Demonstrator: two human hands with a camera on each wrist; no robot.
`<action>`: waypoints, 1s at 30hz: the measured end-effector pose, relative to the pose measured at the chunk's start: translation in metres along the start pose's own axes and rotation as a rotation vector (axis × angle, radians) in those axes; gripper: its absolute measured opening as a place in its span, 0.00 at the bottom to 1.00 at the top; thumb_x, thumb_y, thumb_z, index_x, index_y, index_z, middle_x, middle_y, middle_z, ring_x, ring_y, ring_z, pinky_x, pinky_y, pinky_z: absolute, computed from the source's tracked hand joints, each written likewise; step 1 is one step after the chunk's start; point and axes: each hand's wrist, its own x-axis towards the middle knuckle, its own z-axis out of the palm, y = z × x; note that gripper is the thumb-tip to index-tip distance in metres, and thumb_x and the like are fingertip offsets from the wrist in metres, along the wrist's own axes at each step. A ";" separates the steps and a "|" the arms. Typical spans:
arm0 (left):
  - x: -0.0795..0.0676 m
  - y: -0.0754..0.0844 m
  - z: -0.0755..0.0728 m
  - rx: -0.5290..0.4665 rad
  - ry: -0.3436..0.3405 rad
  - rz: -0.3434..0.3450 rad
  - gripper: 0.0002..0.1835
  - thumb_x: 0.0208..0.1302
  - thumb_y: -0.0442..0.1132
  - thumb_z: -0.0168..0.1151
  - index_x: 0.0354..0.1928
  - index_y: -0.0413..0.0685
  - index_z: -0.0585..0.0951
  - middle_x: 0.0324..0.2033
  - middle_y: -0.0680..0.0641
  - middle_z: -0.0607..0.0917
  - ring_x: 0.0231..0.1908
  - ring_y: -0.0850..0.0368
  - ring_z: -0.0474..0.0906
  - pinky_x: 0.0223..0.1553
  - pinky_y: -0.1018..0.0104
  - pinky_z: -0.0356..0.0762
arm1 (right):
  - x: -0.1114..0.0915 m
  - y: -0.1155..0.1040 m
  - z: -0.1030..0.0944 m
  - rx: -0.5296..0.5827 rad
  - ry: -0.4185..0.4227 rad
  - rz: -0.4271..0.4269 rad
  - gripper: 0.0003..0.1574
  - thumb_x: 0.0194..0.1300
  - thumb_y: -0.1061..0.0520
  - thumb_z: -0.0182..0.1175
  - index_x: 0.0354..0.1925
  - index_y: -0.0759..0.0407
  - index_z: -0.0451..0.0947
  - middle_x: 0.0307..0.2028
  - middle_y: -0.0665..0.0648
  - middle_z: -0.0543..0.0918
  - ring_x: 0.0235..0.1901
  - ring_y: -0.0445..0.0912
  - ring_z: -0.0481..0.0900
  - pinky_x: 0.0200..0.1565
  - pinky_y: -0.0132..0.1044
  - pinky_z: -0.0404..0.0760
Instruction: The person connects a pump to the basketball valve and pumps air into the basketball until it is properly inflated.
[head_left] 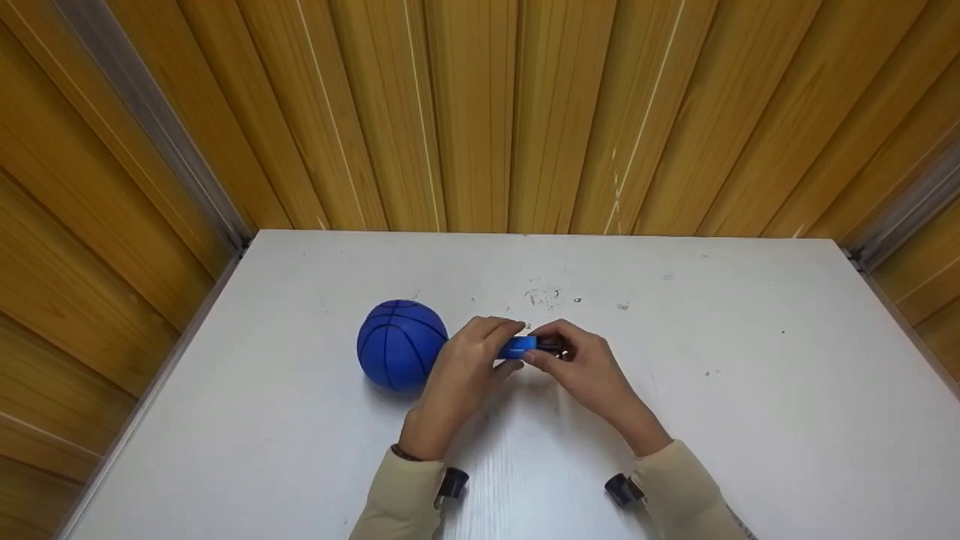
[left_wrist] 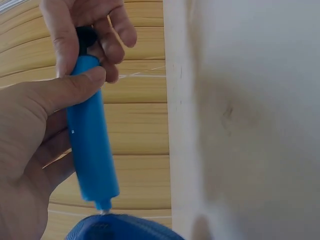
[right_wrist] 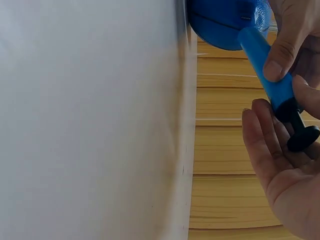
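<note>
A blue basketball (head_left: 401,346) with black seam lines sits on the white table, left of both hands. My left hand (head_left: 463,367) grips the light-blue barrel of a small hand pump (left_wrist: 92,145), thumb laid along it. At the barrel's other end, my right hand (head_left: 589,369) pinches the pump near its black collar, its other fingers behind the black plunger handle (right_wrist: 303,138). The handle stands a little out of the barrel. In the left wrist view the pump's narrow tip points at the ball (left_wrist: 117,229) and meets its surface; any needle is mostly hidden.
The white table (head_left: 750,420) has dark scuff marks (head_left: 544,296) beyond the hands. Wood-patterned panels (head_left: 480,112) rise behind it and at both sides. A black wrist camera (head_left: 454,482) sits by the left sleeve, another camera (head_left: 622,490) by the right.
</note>
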 end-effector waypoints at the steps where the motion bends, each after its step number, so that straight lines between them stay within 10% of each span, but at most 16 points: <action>1: 0.000 -0.001 -0.003 -0.003 -0.001 -0.007 0.26 0.58 0.37 0.83 0.57 0.41 0.86 0.52 0.44 0.88 0.53 0.49 0.84 0.58 0.60 0.83 | 0.000 0.000 0.000 0.004 0.003 0.000 0.14 0.68 0.57 0.75 0.50 0.58 0.85 0.42 0.53 0.88 0.41 0.48 0.84 0.42 0.34 0.84; 15: -0.001 -0.018 -0.032 0.098 0.018 -0.082 0.29 0.51 0.42 0.88 0.56 0.46 0.89 0.55 0.46 0.89 0.64 0.45 0.79 0.71 0.39 0.68 | 0.001 0.004 -0.003 0.024 0.055 0.013 0.17 0.69 0.60 0.73 0.54 0.60 0.84 0.44 0.54 0.87 0.42 0.49 0.82 0.47 0.33 0.83; 30: -0.007 -0.031 -0.029 0.242 -0.038 -0.258 0.19 0.48 0.45 0.89 0.42 0.48 0.93 0.54 0.47 0.89 0.66 0.43 0.77 0.72 0.23 0.51 | 0.002 0.002 -0.006 0.024 0.074 0.017 0.17 0.68 0.59 0.74 0.52 0.62 0.84 0.43 0.56 0.87 0.40 0.48 0.82 0.46 0.31 0.81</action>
